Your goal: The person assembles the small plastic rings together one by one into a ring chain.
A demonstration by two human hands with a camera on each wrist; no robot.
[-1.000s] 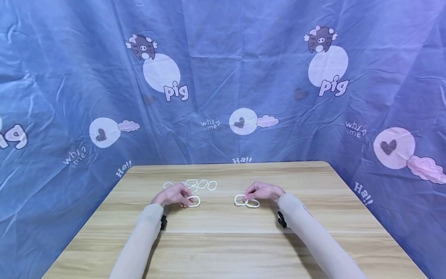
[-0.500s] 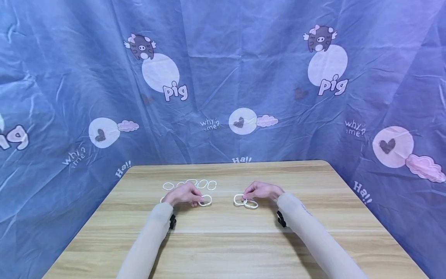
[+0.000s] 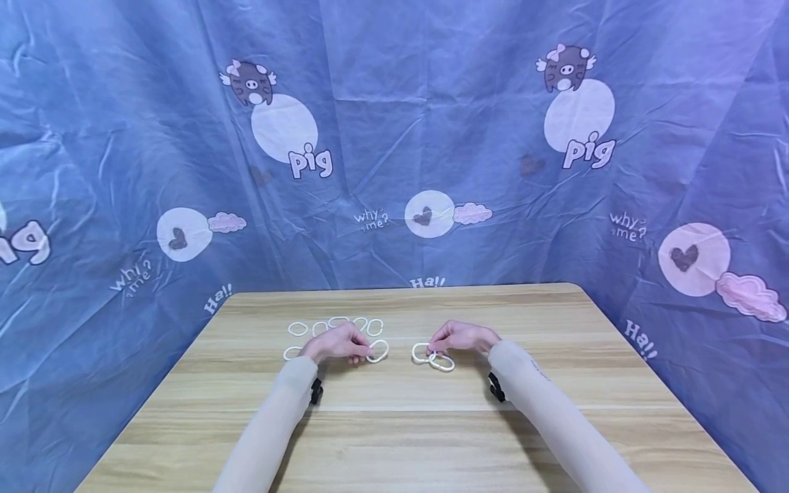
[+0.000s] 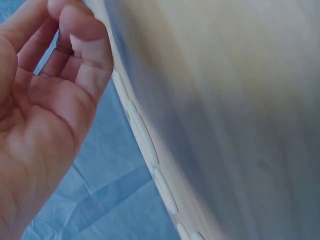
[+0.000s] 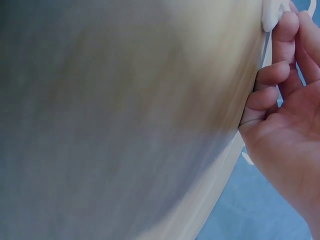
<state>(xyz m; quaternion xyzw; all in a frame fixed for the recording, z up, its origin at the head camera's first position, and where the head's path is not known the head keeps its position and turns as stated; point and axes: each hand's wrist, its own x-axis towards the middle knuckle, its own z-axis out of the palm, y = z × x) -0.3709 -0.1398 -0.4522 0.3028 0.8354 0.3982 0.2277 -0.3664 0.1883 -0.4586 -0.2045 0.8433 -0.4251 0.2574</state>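
My left hand (image 3: 339,341) pinches a white oval plastic link (image 3: 387,348) between thumb and fingers, low over the wooden table, in the head view. In the left wrist view that link is out of sight beyond the fingertips. To the right, my right hand (image 3: 459,336) pinches another white link (image 3: 414,352), which hooks through a second link (image 3: 442,370) angled toward me. The right wrist view shows part of a white link (image 5: 270,16) at the fingertips, with the other fingers curled near the tabletop. A short gap separates the two hands' links.
Several more white links lie on the table (image 3: 394,438) behind and left of my left hand, among them one (image 3: 298,323) at the far left and one (image 3: 381,326) at the right end. A blue printed curtain (image 3: 382,137) hangs behind the table.
My left hand has moved right with its link, closer to the right hand's pair, and the link has tilted. The right hand has barely shifted; its lower link has swung slightly left and down.
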